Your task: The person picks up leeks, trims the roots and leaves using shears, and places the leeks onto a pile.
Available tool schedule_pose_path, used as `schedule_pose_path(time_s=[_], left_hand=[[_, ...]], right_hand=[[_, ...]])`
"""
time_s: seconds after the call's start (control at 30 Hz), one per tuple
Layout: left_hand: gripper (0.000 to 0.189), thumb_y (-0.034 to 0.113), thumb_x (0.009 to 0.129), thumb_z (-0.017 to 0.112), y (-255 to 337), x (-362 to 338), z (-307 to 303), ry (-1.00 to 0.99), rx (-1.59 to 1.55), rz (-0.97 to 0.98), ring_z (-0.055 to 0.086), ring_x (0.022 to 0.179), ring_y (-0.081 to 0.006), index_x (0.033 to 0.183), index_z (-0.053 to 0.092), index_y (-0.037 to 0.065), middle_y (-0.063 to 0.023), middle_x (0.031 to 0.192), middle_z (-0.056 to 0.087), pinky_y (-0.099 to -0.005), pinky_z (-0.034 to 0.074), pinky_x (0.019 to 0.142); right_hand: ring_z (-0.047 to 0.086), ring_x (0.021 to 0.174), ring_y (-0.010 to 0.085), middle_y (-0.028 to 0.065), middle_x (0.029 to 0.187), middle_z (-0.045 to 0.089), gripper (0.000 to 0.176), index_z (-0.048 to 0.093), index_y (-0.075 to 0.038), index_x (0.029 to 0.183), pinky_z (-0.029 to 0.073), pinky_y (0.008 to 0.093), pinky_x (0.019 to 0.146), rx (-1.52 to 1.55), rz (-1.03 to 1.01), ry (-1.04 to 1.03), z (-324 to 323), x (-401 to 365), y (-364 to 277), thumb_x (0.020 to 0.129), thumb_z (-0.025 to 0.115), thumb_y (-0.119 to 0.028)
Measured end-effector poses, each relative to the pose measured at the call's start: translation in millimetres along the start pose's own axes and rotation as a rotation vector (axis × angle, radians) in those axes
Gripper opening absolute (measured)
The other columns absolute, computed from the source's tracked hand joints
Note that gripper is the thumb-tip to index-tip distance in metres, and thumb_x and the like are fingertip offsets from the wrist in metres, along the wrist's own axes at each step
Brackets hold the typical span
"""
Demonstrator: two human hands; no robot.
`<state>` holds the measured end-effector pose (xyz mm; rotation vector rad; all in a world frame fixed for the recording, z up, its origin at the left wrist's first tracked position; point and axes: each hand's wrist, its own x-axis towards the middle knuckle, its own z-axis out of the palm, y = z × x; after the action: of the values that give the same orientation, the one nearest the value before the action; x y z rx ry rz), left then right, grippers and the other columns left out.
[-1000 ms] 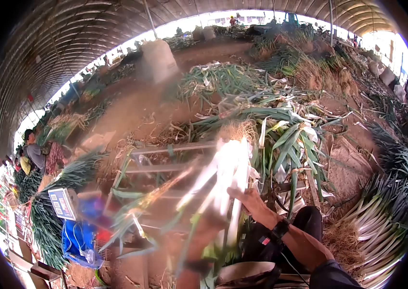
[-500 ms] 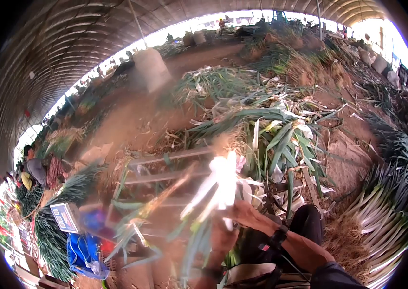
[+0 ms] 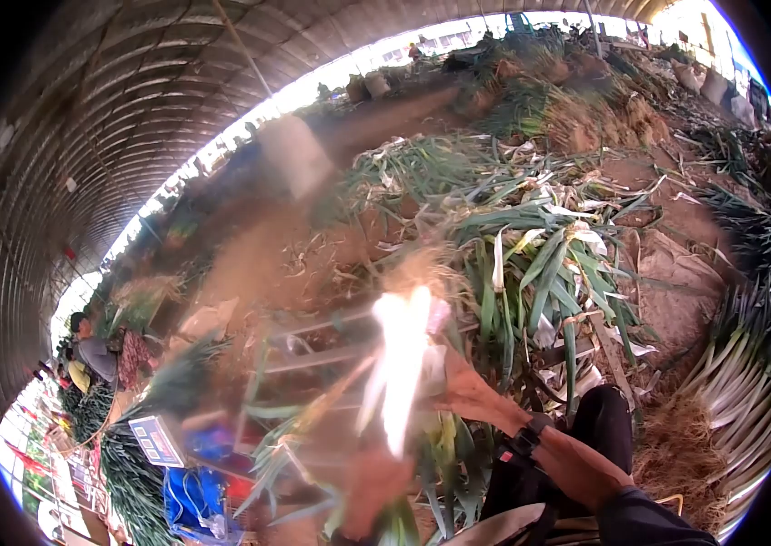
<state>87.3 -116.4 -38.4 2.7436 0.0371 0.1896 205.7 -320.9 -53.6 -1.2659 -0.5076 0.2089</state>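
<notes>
Right hand [image 3: 469, 396], lower centre: fingers curled narrow, gripping white stalks of leek bundle [image 3: 401, 359]. Bundle upright, roots up, motion-blurred, centre of frame. Left hand [image 3: 372, 480], bottom centre, at bundle's green end; blur hides grip, cannot tell. Watch [image 3: 525, 439] on right wrist. Loose leek heap [image 3: 540, 264] just behind bundle. Stacked trimmed leeks [image 3: 749, 382] at right edge. Scale [image 3: 158, 441] lower left.

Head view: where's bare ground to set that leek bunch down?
There is bare earth left of the green leaf heap, beyond the frame. A smaller brown patch sits between that heap and the stacked leeks. Right around the leek bunch it is crowded.
</notes>
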Motion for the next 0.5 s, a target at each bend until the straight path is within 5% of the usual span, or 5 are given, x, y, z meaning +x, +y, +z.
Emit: schedule_pose_path(time_s=[0.07, 0.13, 0.17, 0.23, 0.5], left_hand=[[0.087, 0.064, 0.085, 0.059, 24, -5, -34, -0.075, 0.067, -0.017, 0.067, 0.100, -0.0401, 0.146, 0.040, 0.005, -0.0272, 0.118, 0.063, -0.0500, 0.054, 0.088], [0.074, 0.026, 0.073, 0.065, 18, -4, -37, -0.207, 0.039, -0.050, 0.060, 0.104, -0.0430, 0.139, 0.040, 0.005, -0.0251, 0.122, 0.056, -0.0490, 0.053, 0.086], [0.070, 0.036, 0.081, 0.059, 9, -4, -38, -0.172, 0.033, 0.062, 0.062, 0.102, -0.0384, 0.141, 0.042, 0.005, -0.0230, 0.121, 0.058, -0.0507, 0.052, 0.088], [0.071, 0.057, 0.096, 0.046, 0, -5, -45, -0.095, 0.018, 0.284, 0.064, 0.099, -0.0291, 0.144, 0.046, 0.004, -0.0188, 0.119, 0.062, -0.0540, 0.051, 0.092], [0.059, 0.021, 0.082, 0.072, -20, -11, -30, -0.200, -0.290, 0.270, 0.067, 0.084, -0.0286, 0.133, 0.051, 0.001, -0.0153, 0.102, 0.066, -0.0400, 0.058, 0.076]], right_hand=[[0.044, 0.135, 0.0298, 0.0069, 0.157, 0.030, 0.092, 0.020, -0.011, 0.156, 0.040, 0.0421, 0.113, 0.535, 0.127, -0.050, 9, 5, -3, 0.082, 0.075, -0.006], [0.051, 0.125, 0.0270, 0.0082, 0.146, 0.041, 0.080, 0.033, -0.009, 0.148, 0.048, 0.0382, 0.103, -0.328, -0.034, -0.083, 3, 19, -7, 0.081, 0.077, -0.009], [0.054, 0.120, 0.0256, 0.0088, 0.141, 0.047, 0.075, 0.039, -0.008, 0.145, 0.052, 0.0362, 0.098, -0.715, -0.113, -0.056, 0, 25, -8, 0.081, 0.078, -0.010], [0.056, 0.113, 0.0229, 0.0096, 0.131, 0.054, 0.065, 0.046, -0.004, 0.138, 0.052, 0.0347, 0.097, -0.612, -0.016, -0.116, -5, 31, -5, 0.081, 0.078, -0.011], [0.064, 0.066, 0.0186, 0.0108, 0.084, 0.068, 0.033, 0.064, 0.000, 0.111, 0.056, 0.0295, 0.063, -0.488, 0.056, 0.094, -9, 17, -18, 0.092, 0.061, -0.026]])
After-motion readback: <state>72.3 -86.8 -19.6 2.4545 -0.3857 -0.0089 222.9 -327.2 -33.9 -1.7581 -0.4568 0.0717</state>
